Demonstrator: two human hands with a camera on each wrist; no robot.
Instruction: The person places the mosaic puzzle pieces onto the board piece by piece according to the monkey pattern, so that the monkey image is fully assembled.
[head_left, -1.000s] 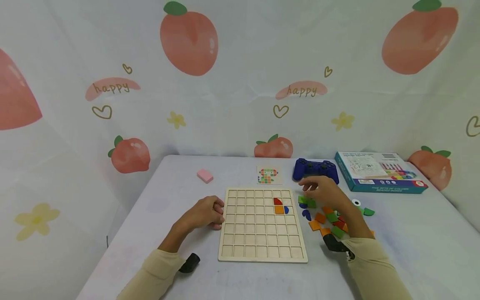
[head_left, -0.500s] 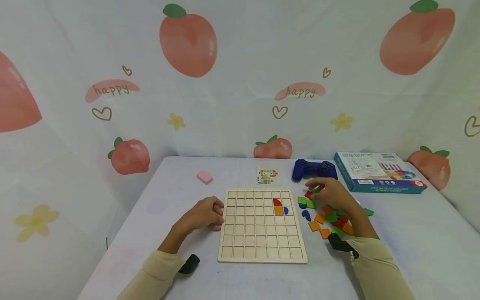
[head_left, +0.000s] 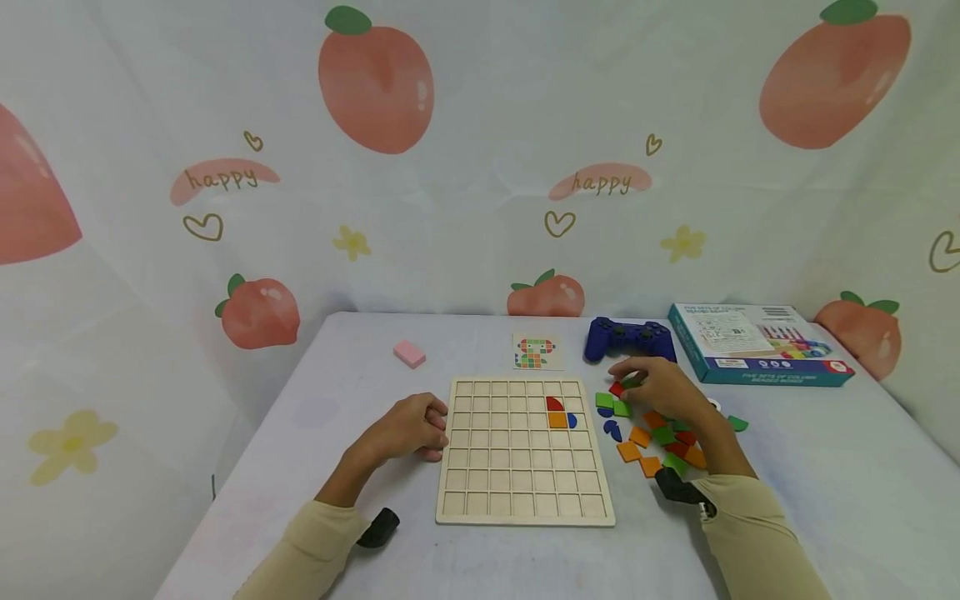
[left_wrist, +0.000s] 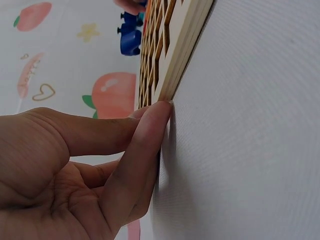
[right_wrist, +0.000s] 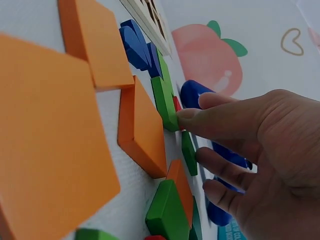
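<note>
A pale wooden grid board (head_left: 501,481) lies on the table, with a red quarter-round piece (head_left: 554,404), an orange square (head_left: 558,420) and a blue half-round piece (head_left: 572,421) in its upper right cells. My left hand (head_left: 408,429) grips the board's left edge; in the left wrist view the thumb and index finger (left_wrist: 150,125) meet at the rim. At the far end of the loose pieces, my right hand (head_left: 663,390) holds thumb and index finger around a small red piece (head_left: 617,389), mostly hidden by the thumb in the right wrist view. A green piece (right_wrist: 189,153) lies beneath its other fingers.
Several orange, green, red and blue pieces (head_left: 628,452) lie scattered right of the board. Behind stand a pattern card (head_left: 537,352), a blue game controller (head_left: 628,338) and a flat box (head_left: 757,346). A pink block (head_left: 409,353) sits at the back left.
My right hand has moved slightly right and down over the pieces, and a red piece now shows at its fingertips. In the last half second it barely shifts. My left hand stays put.
</note>
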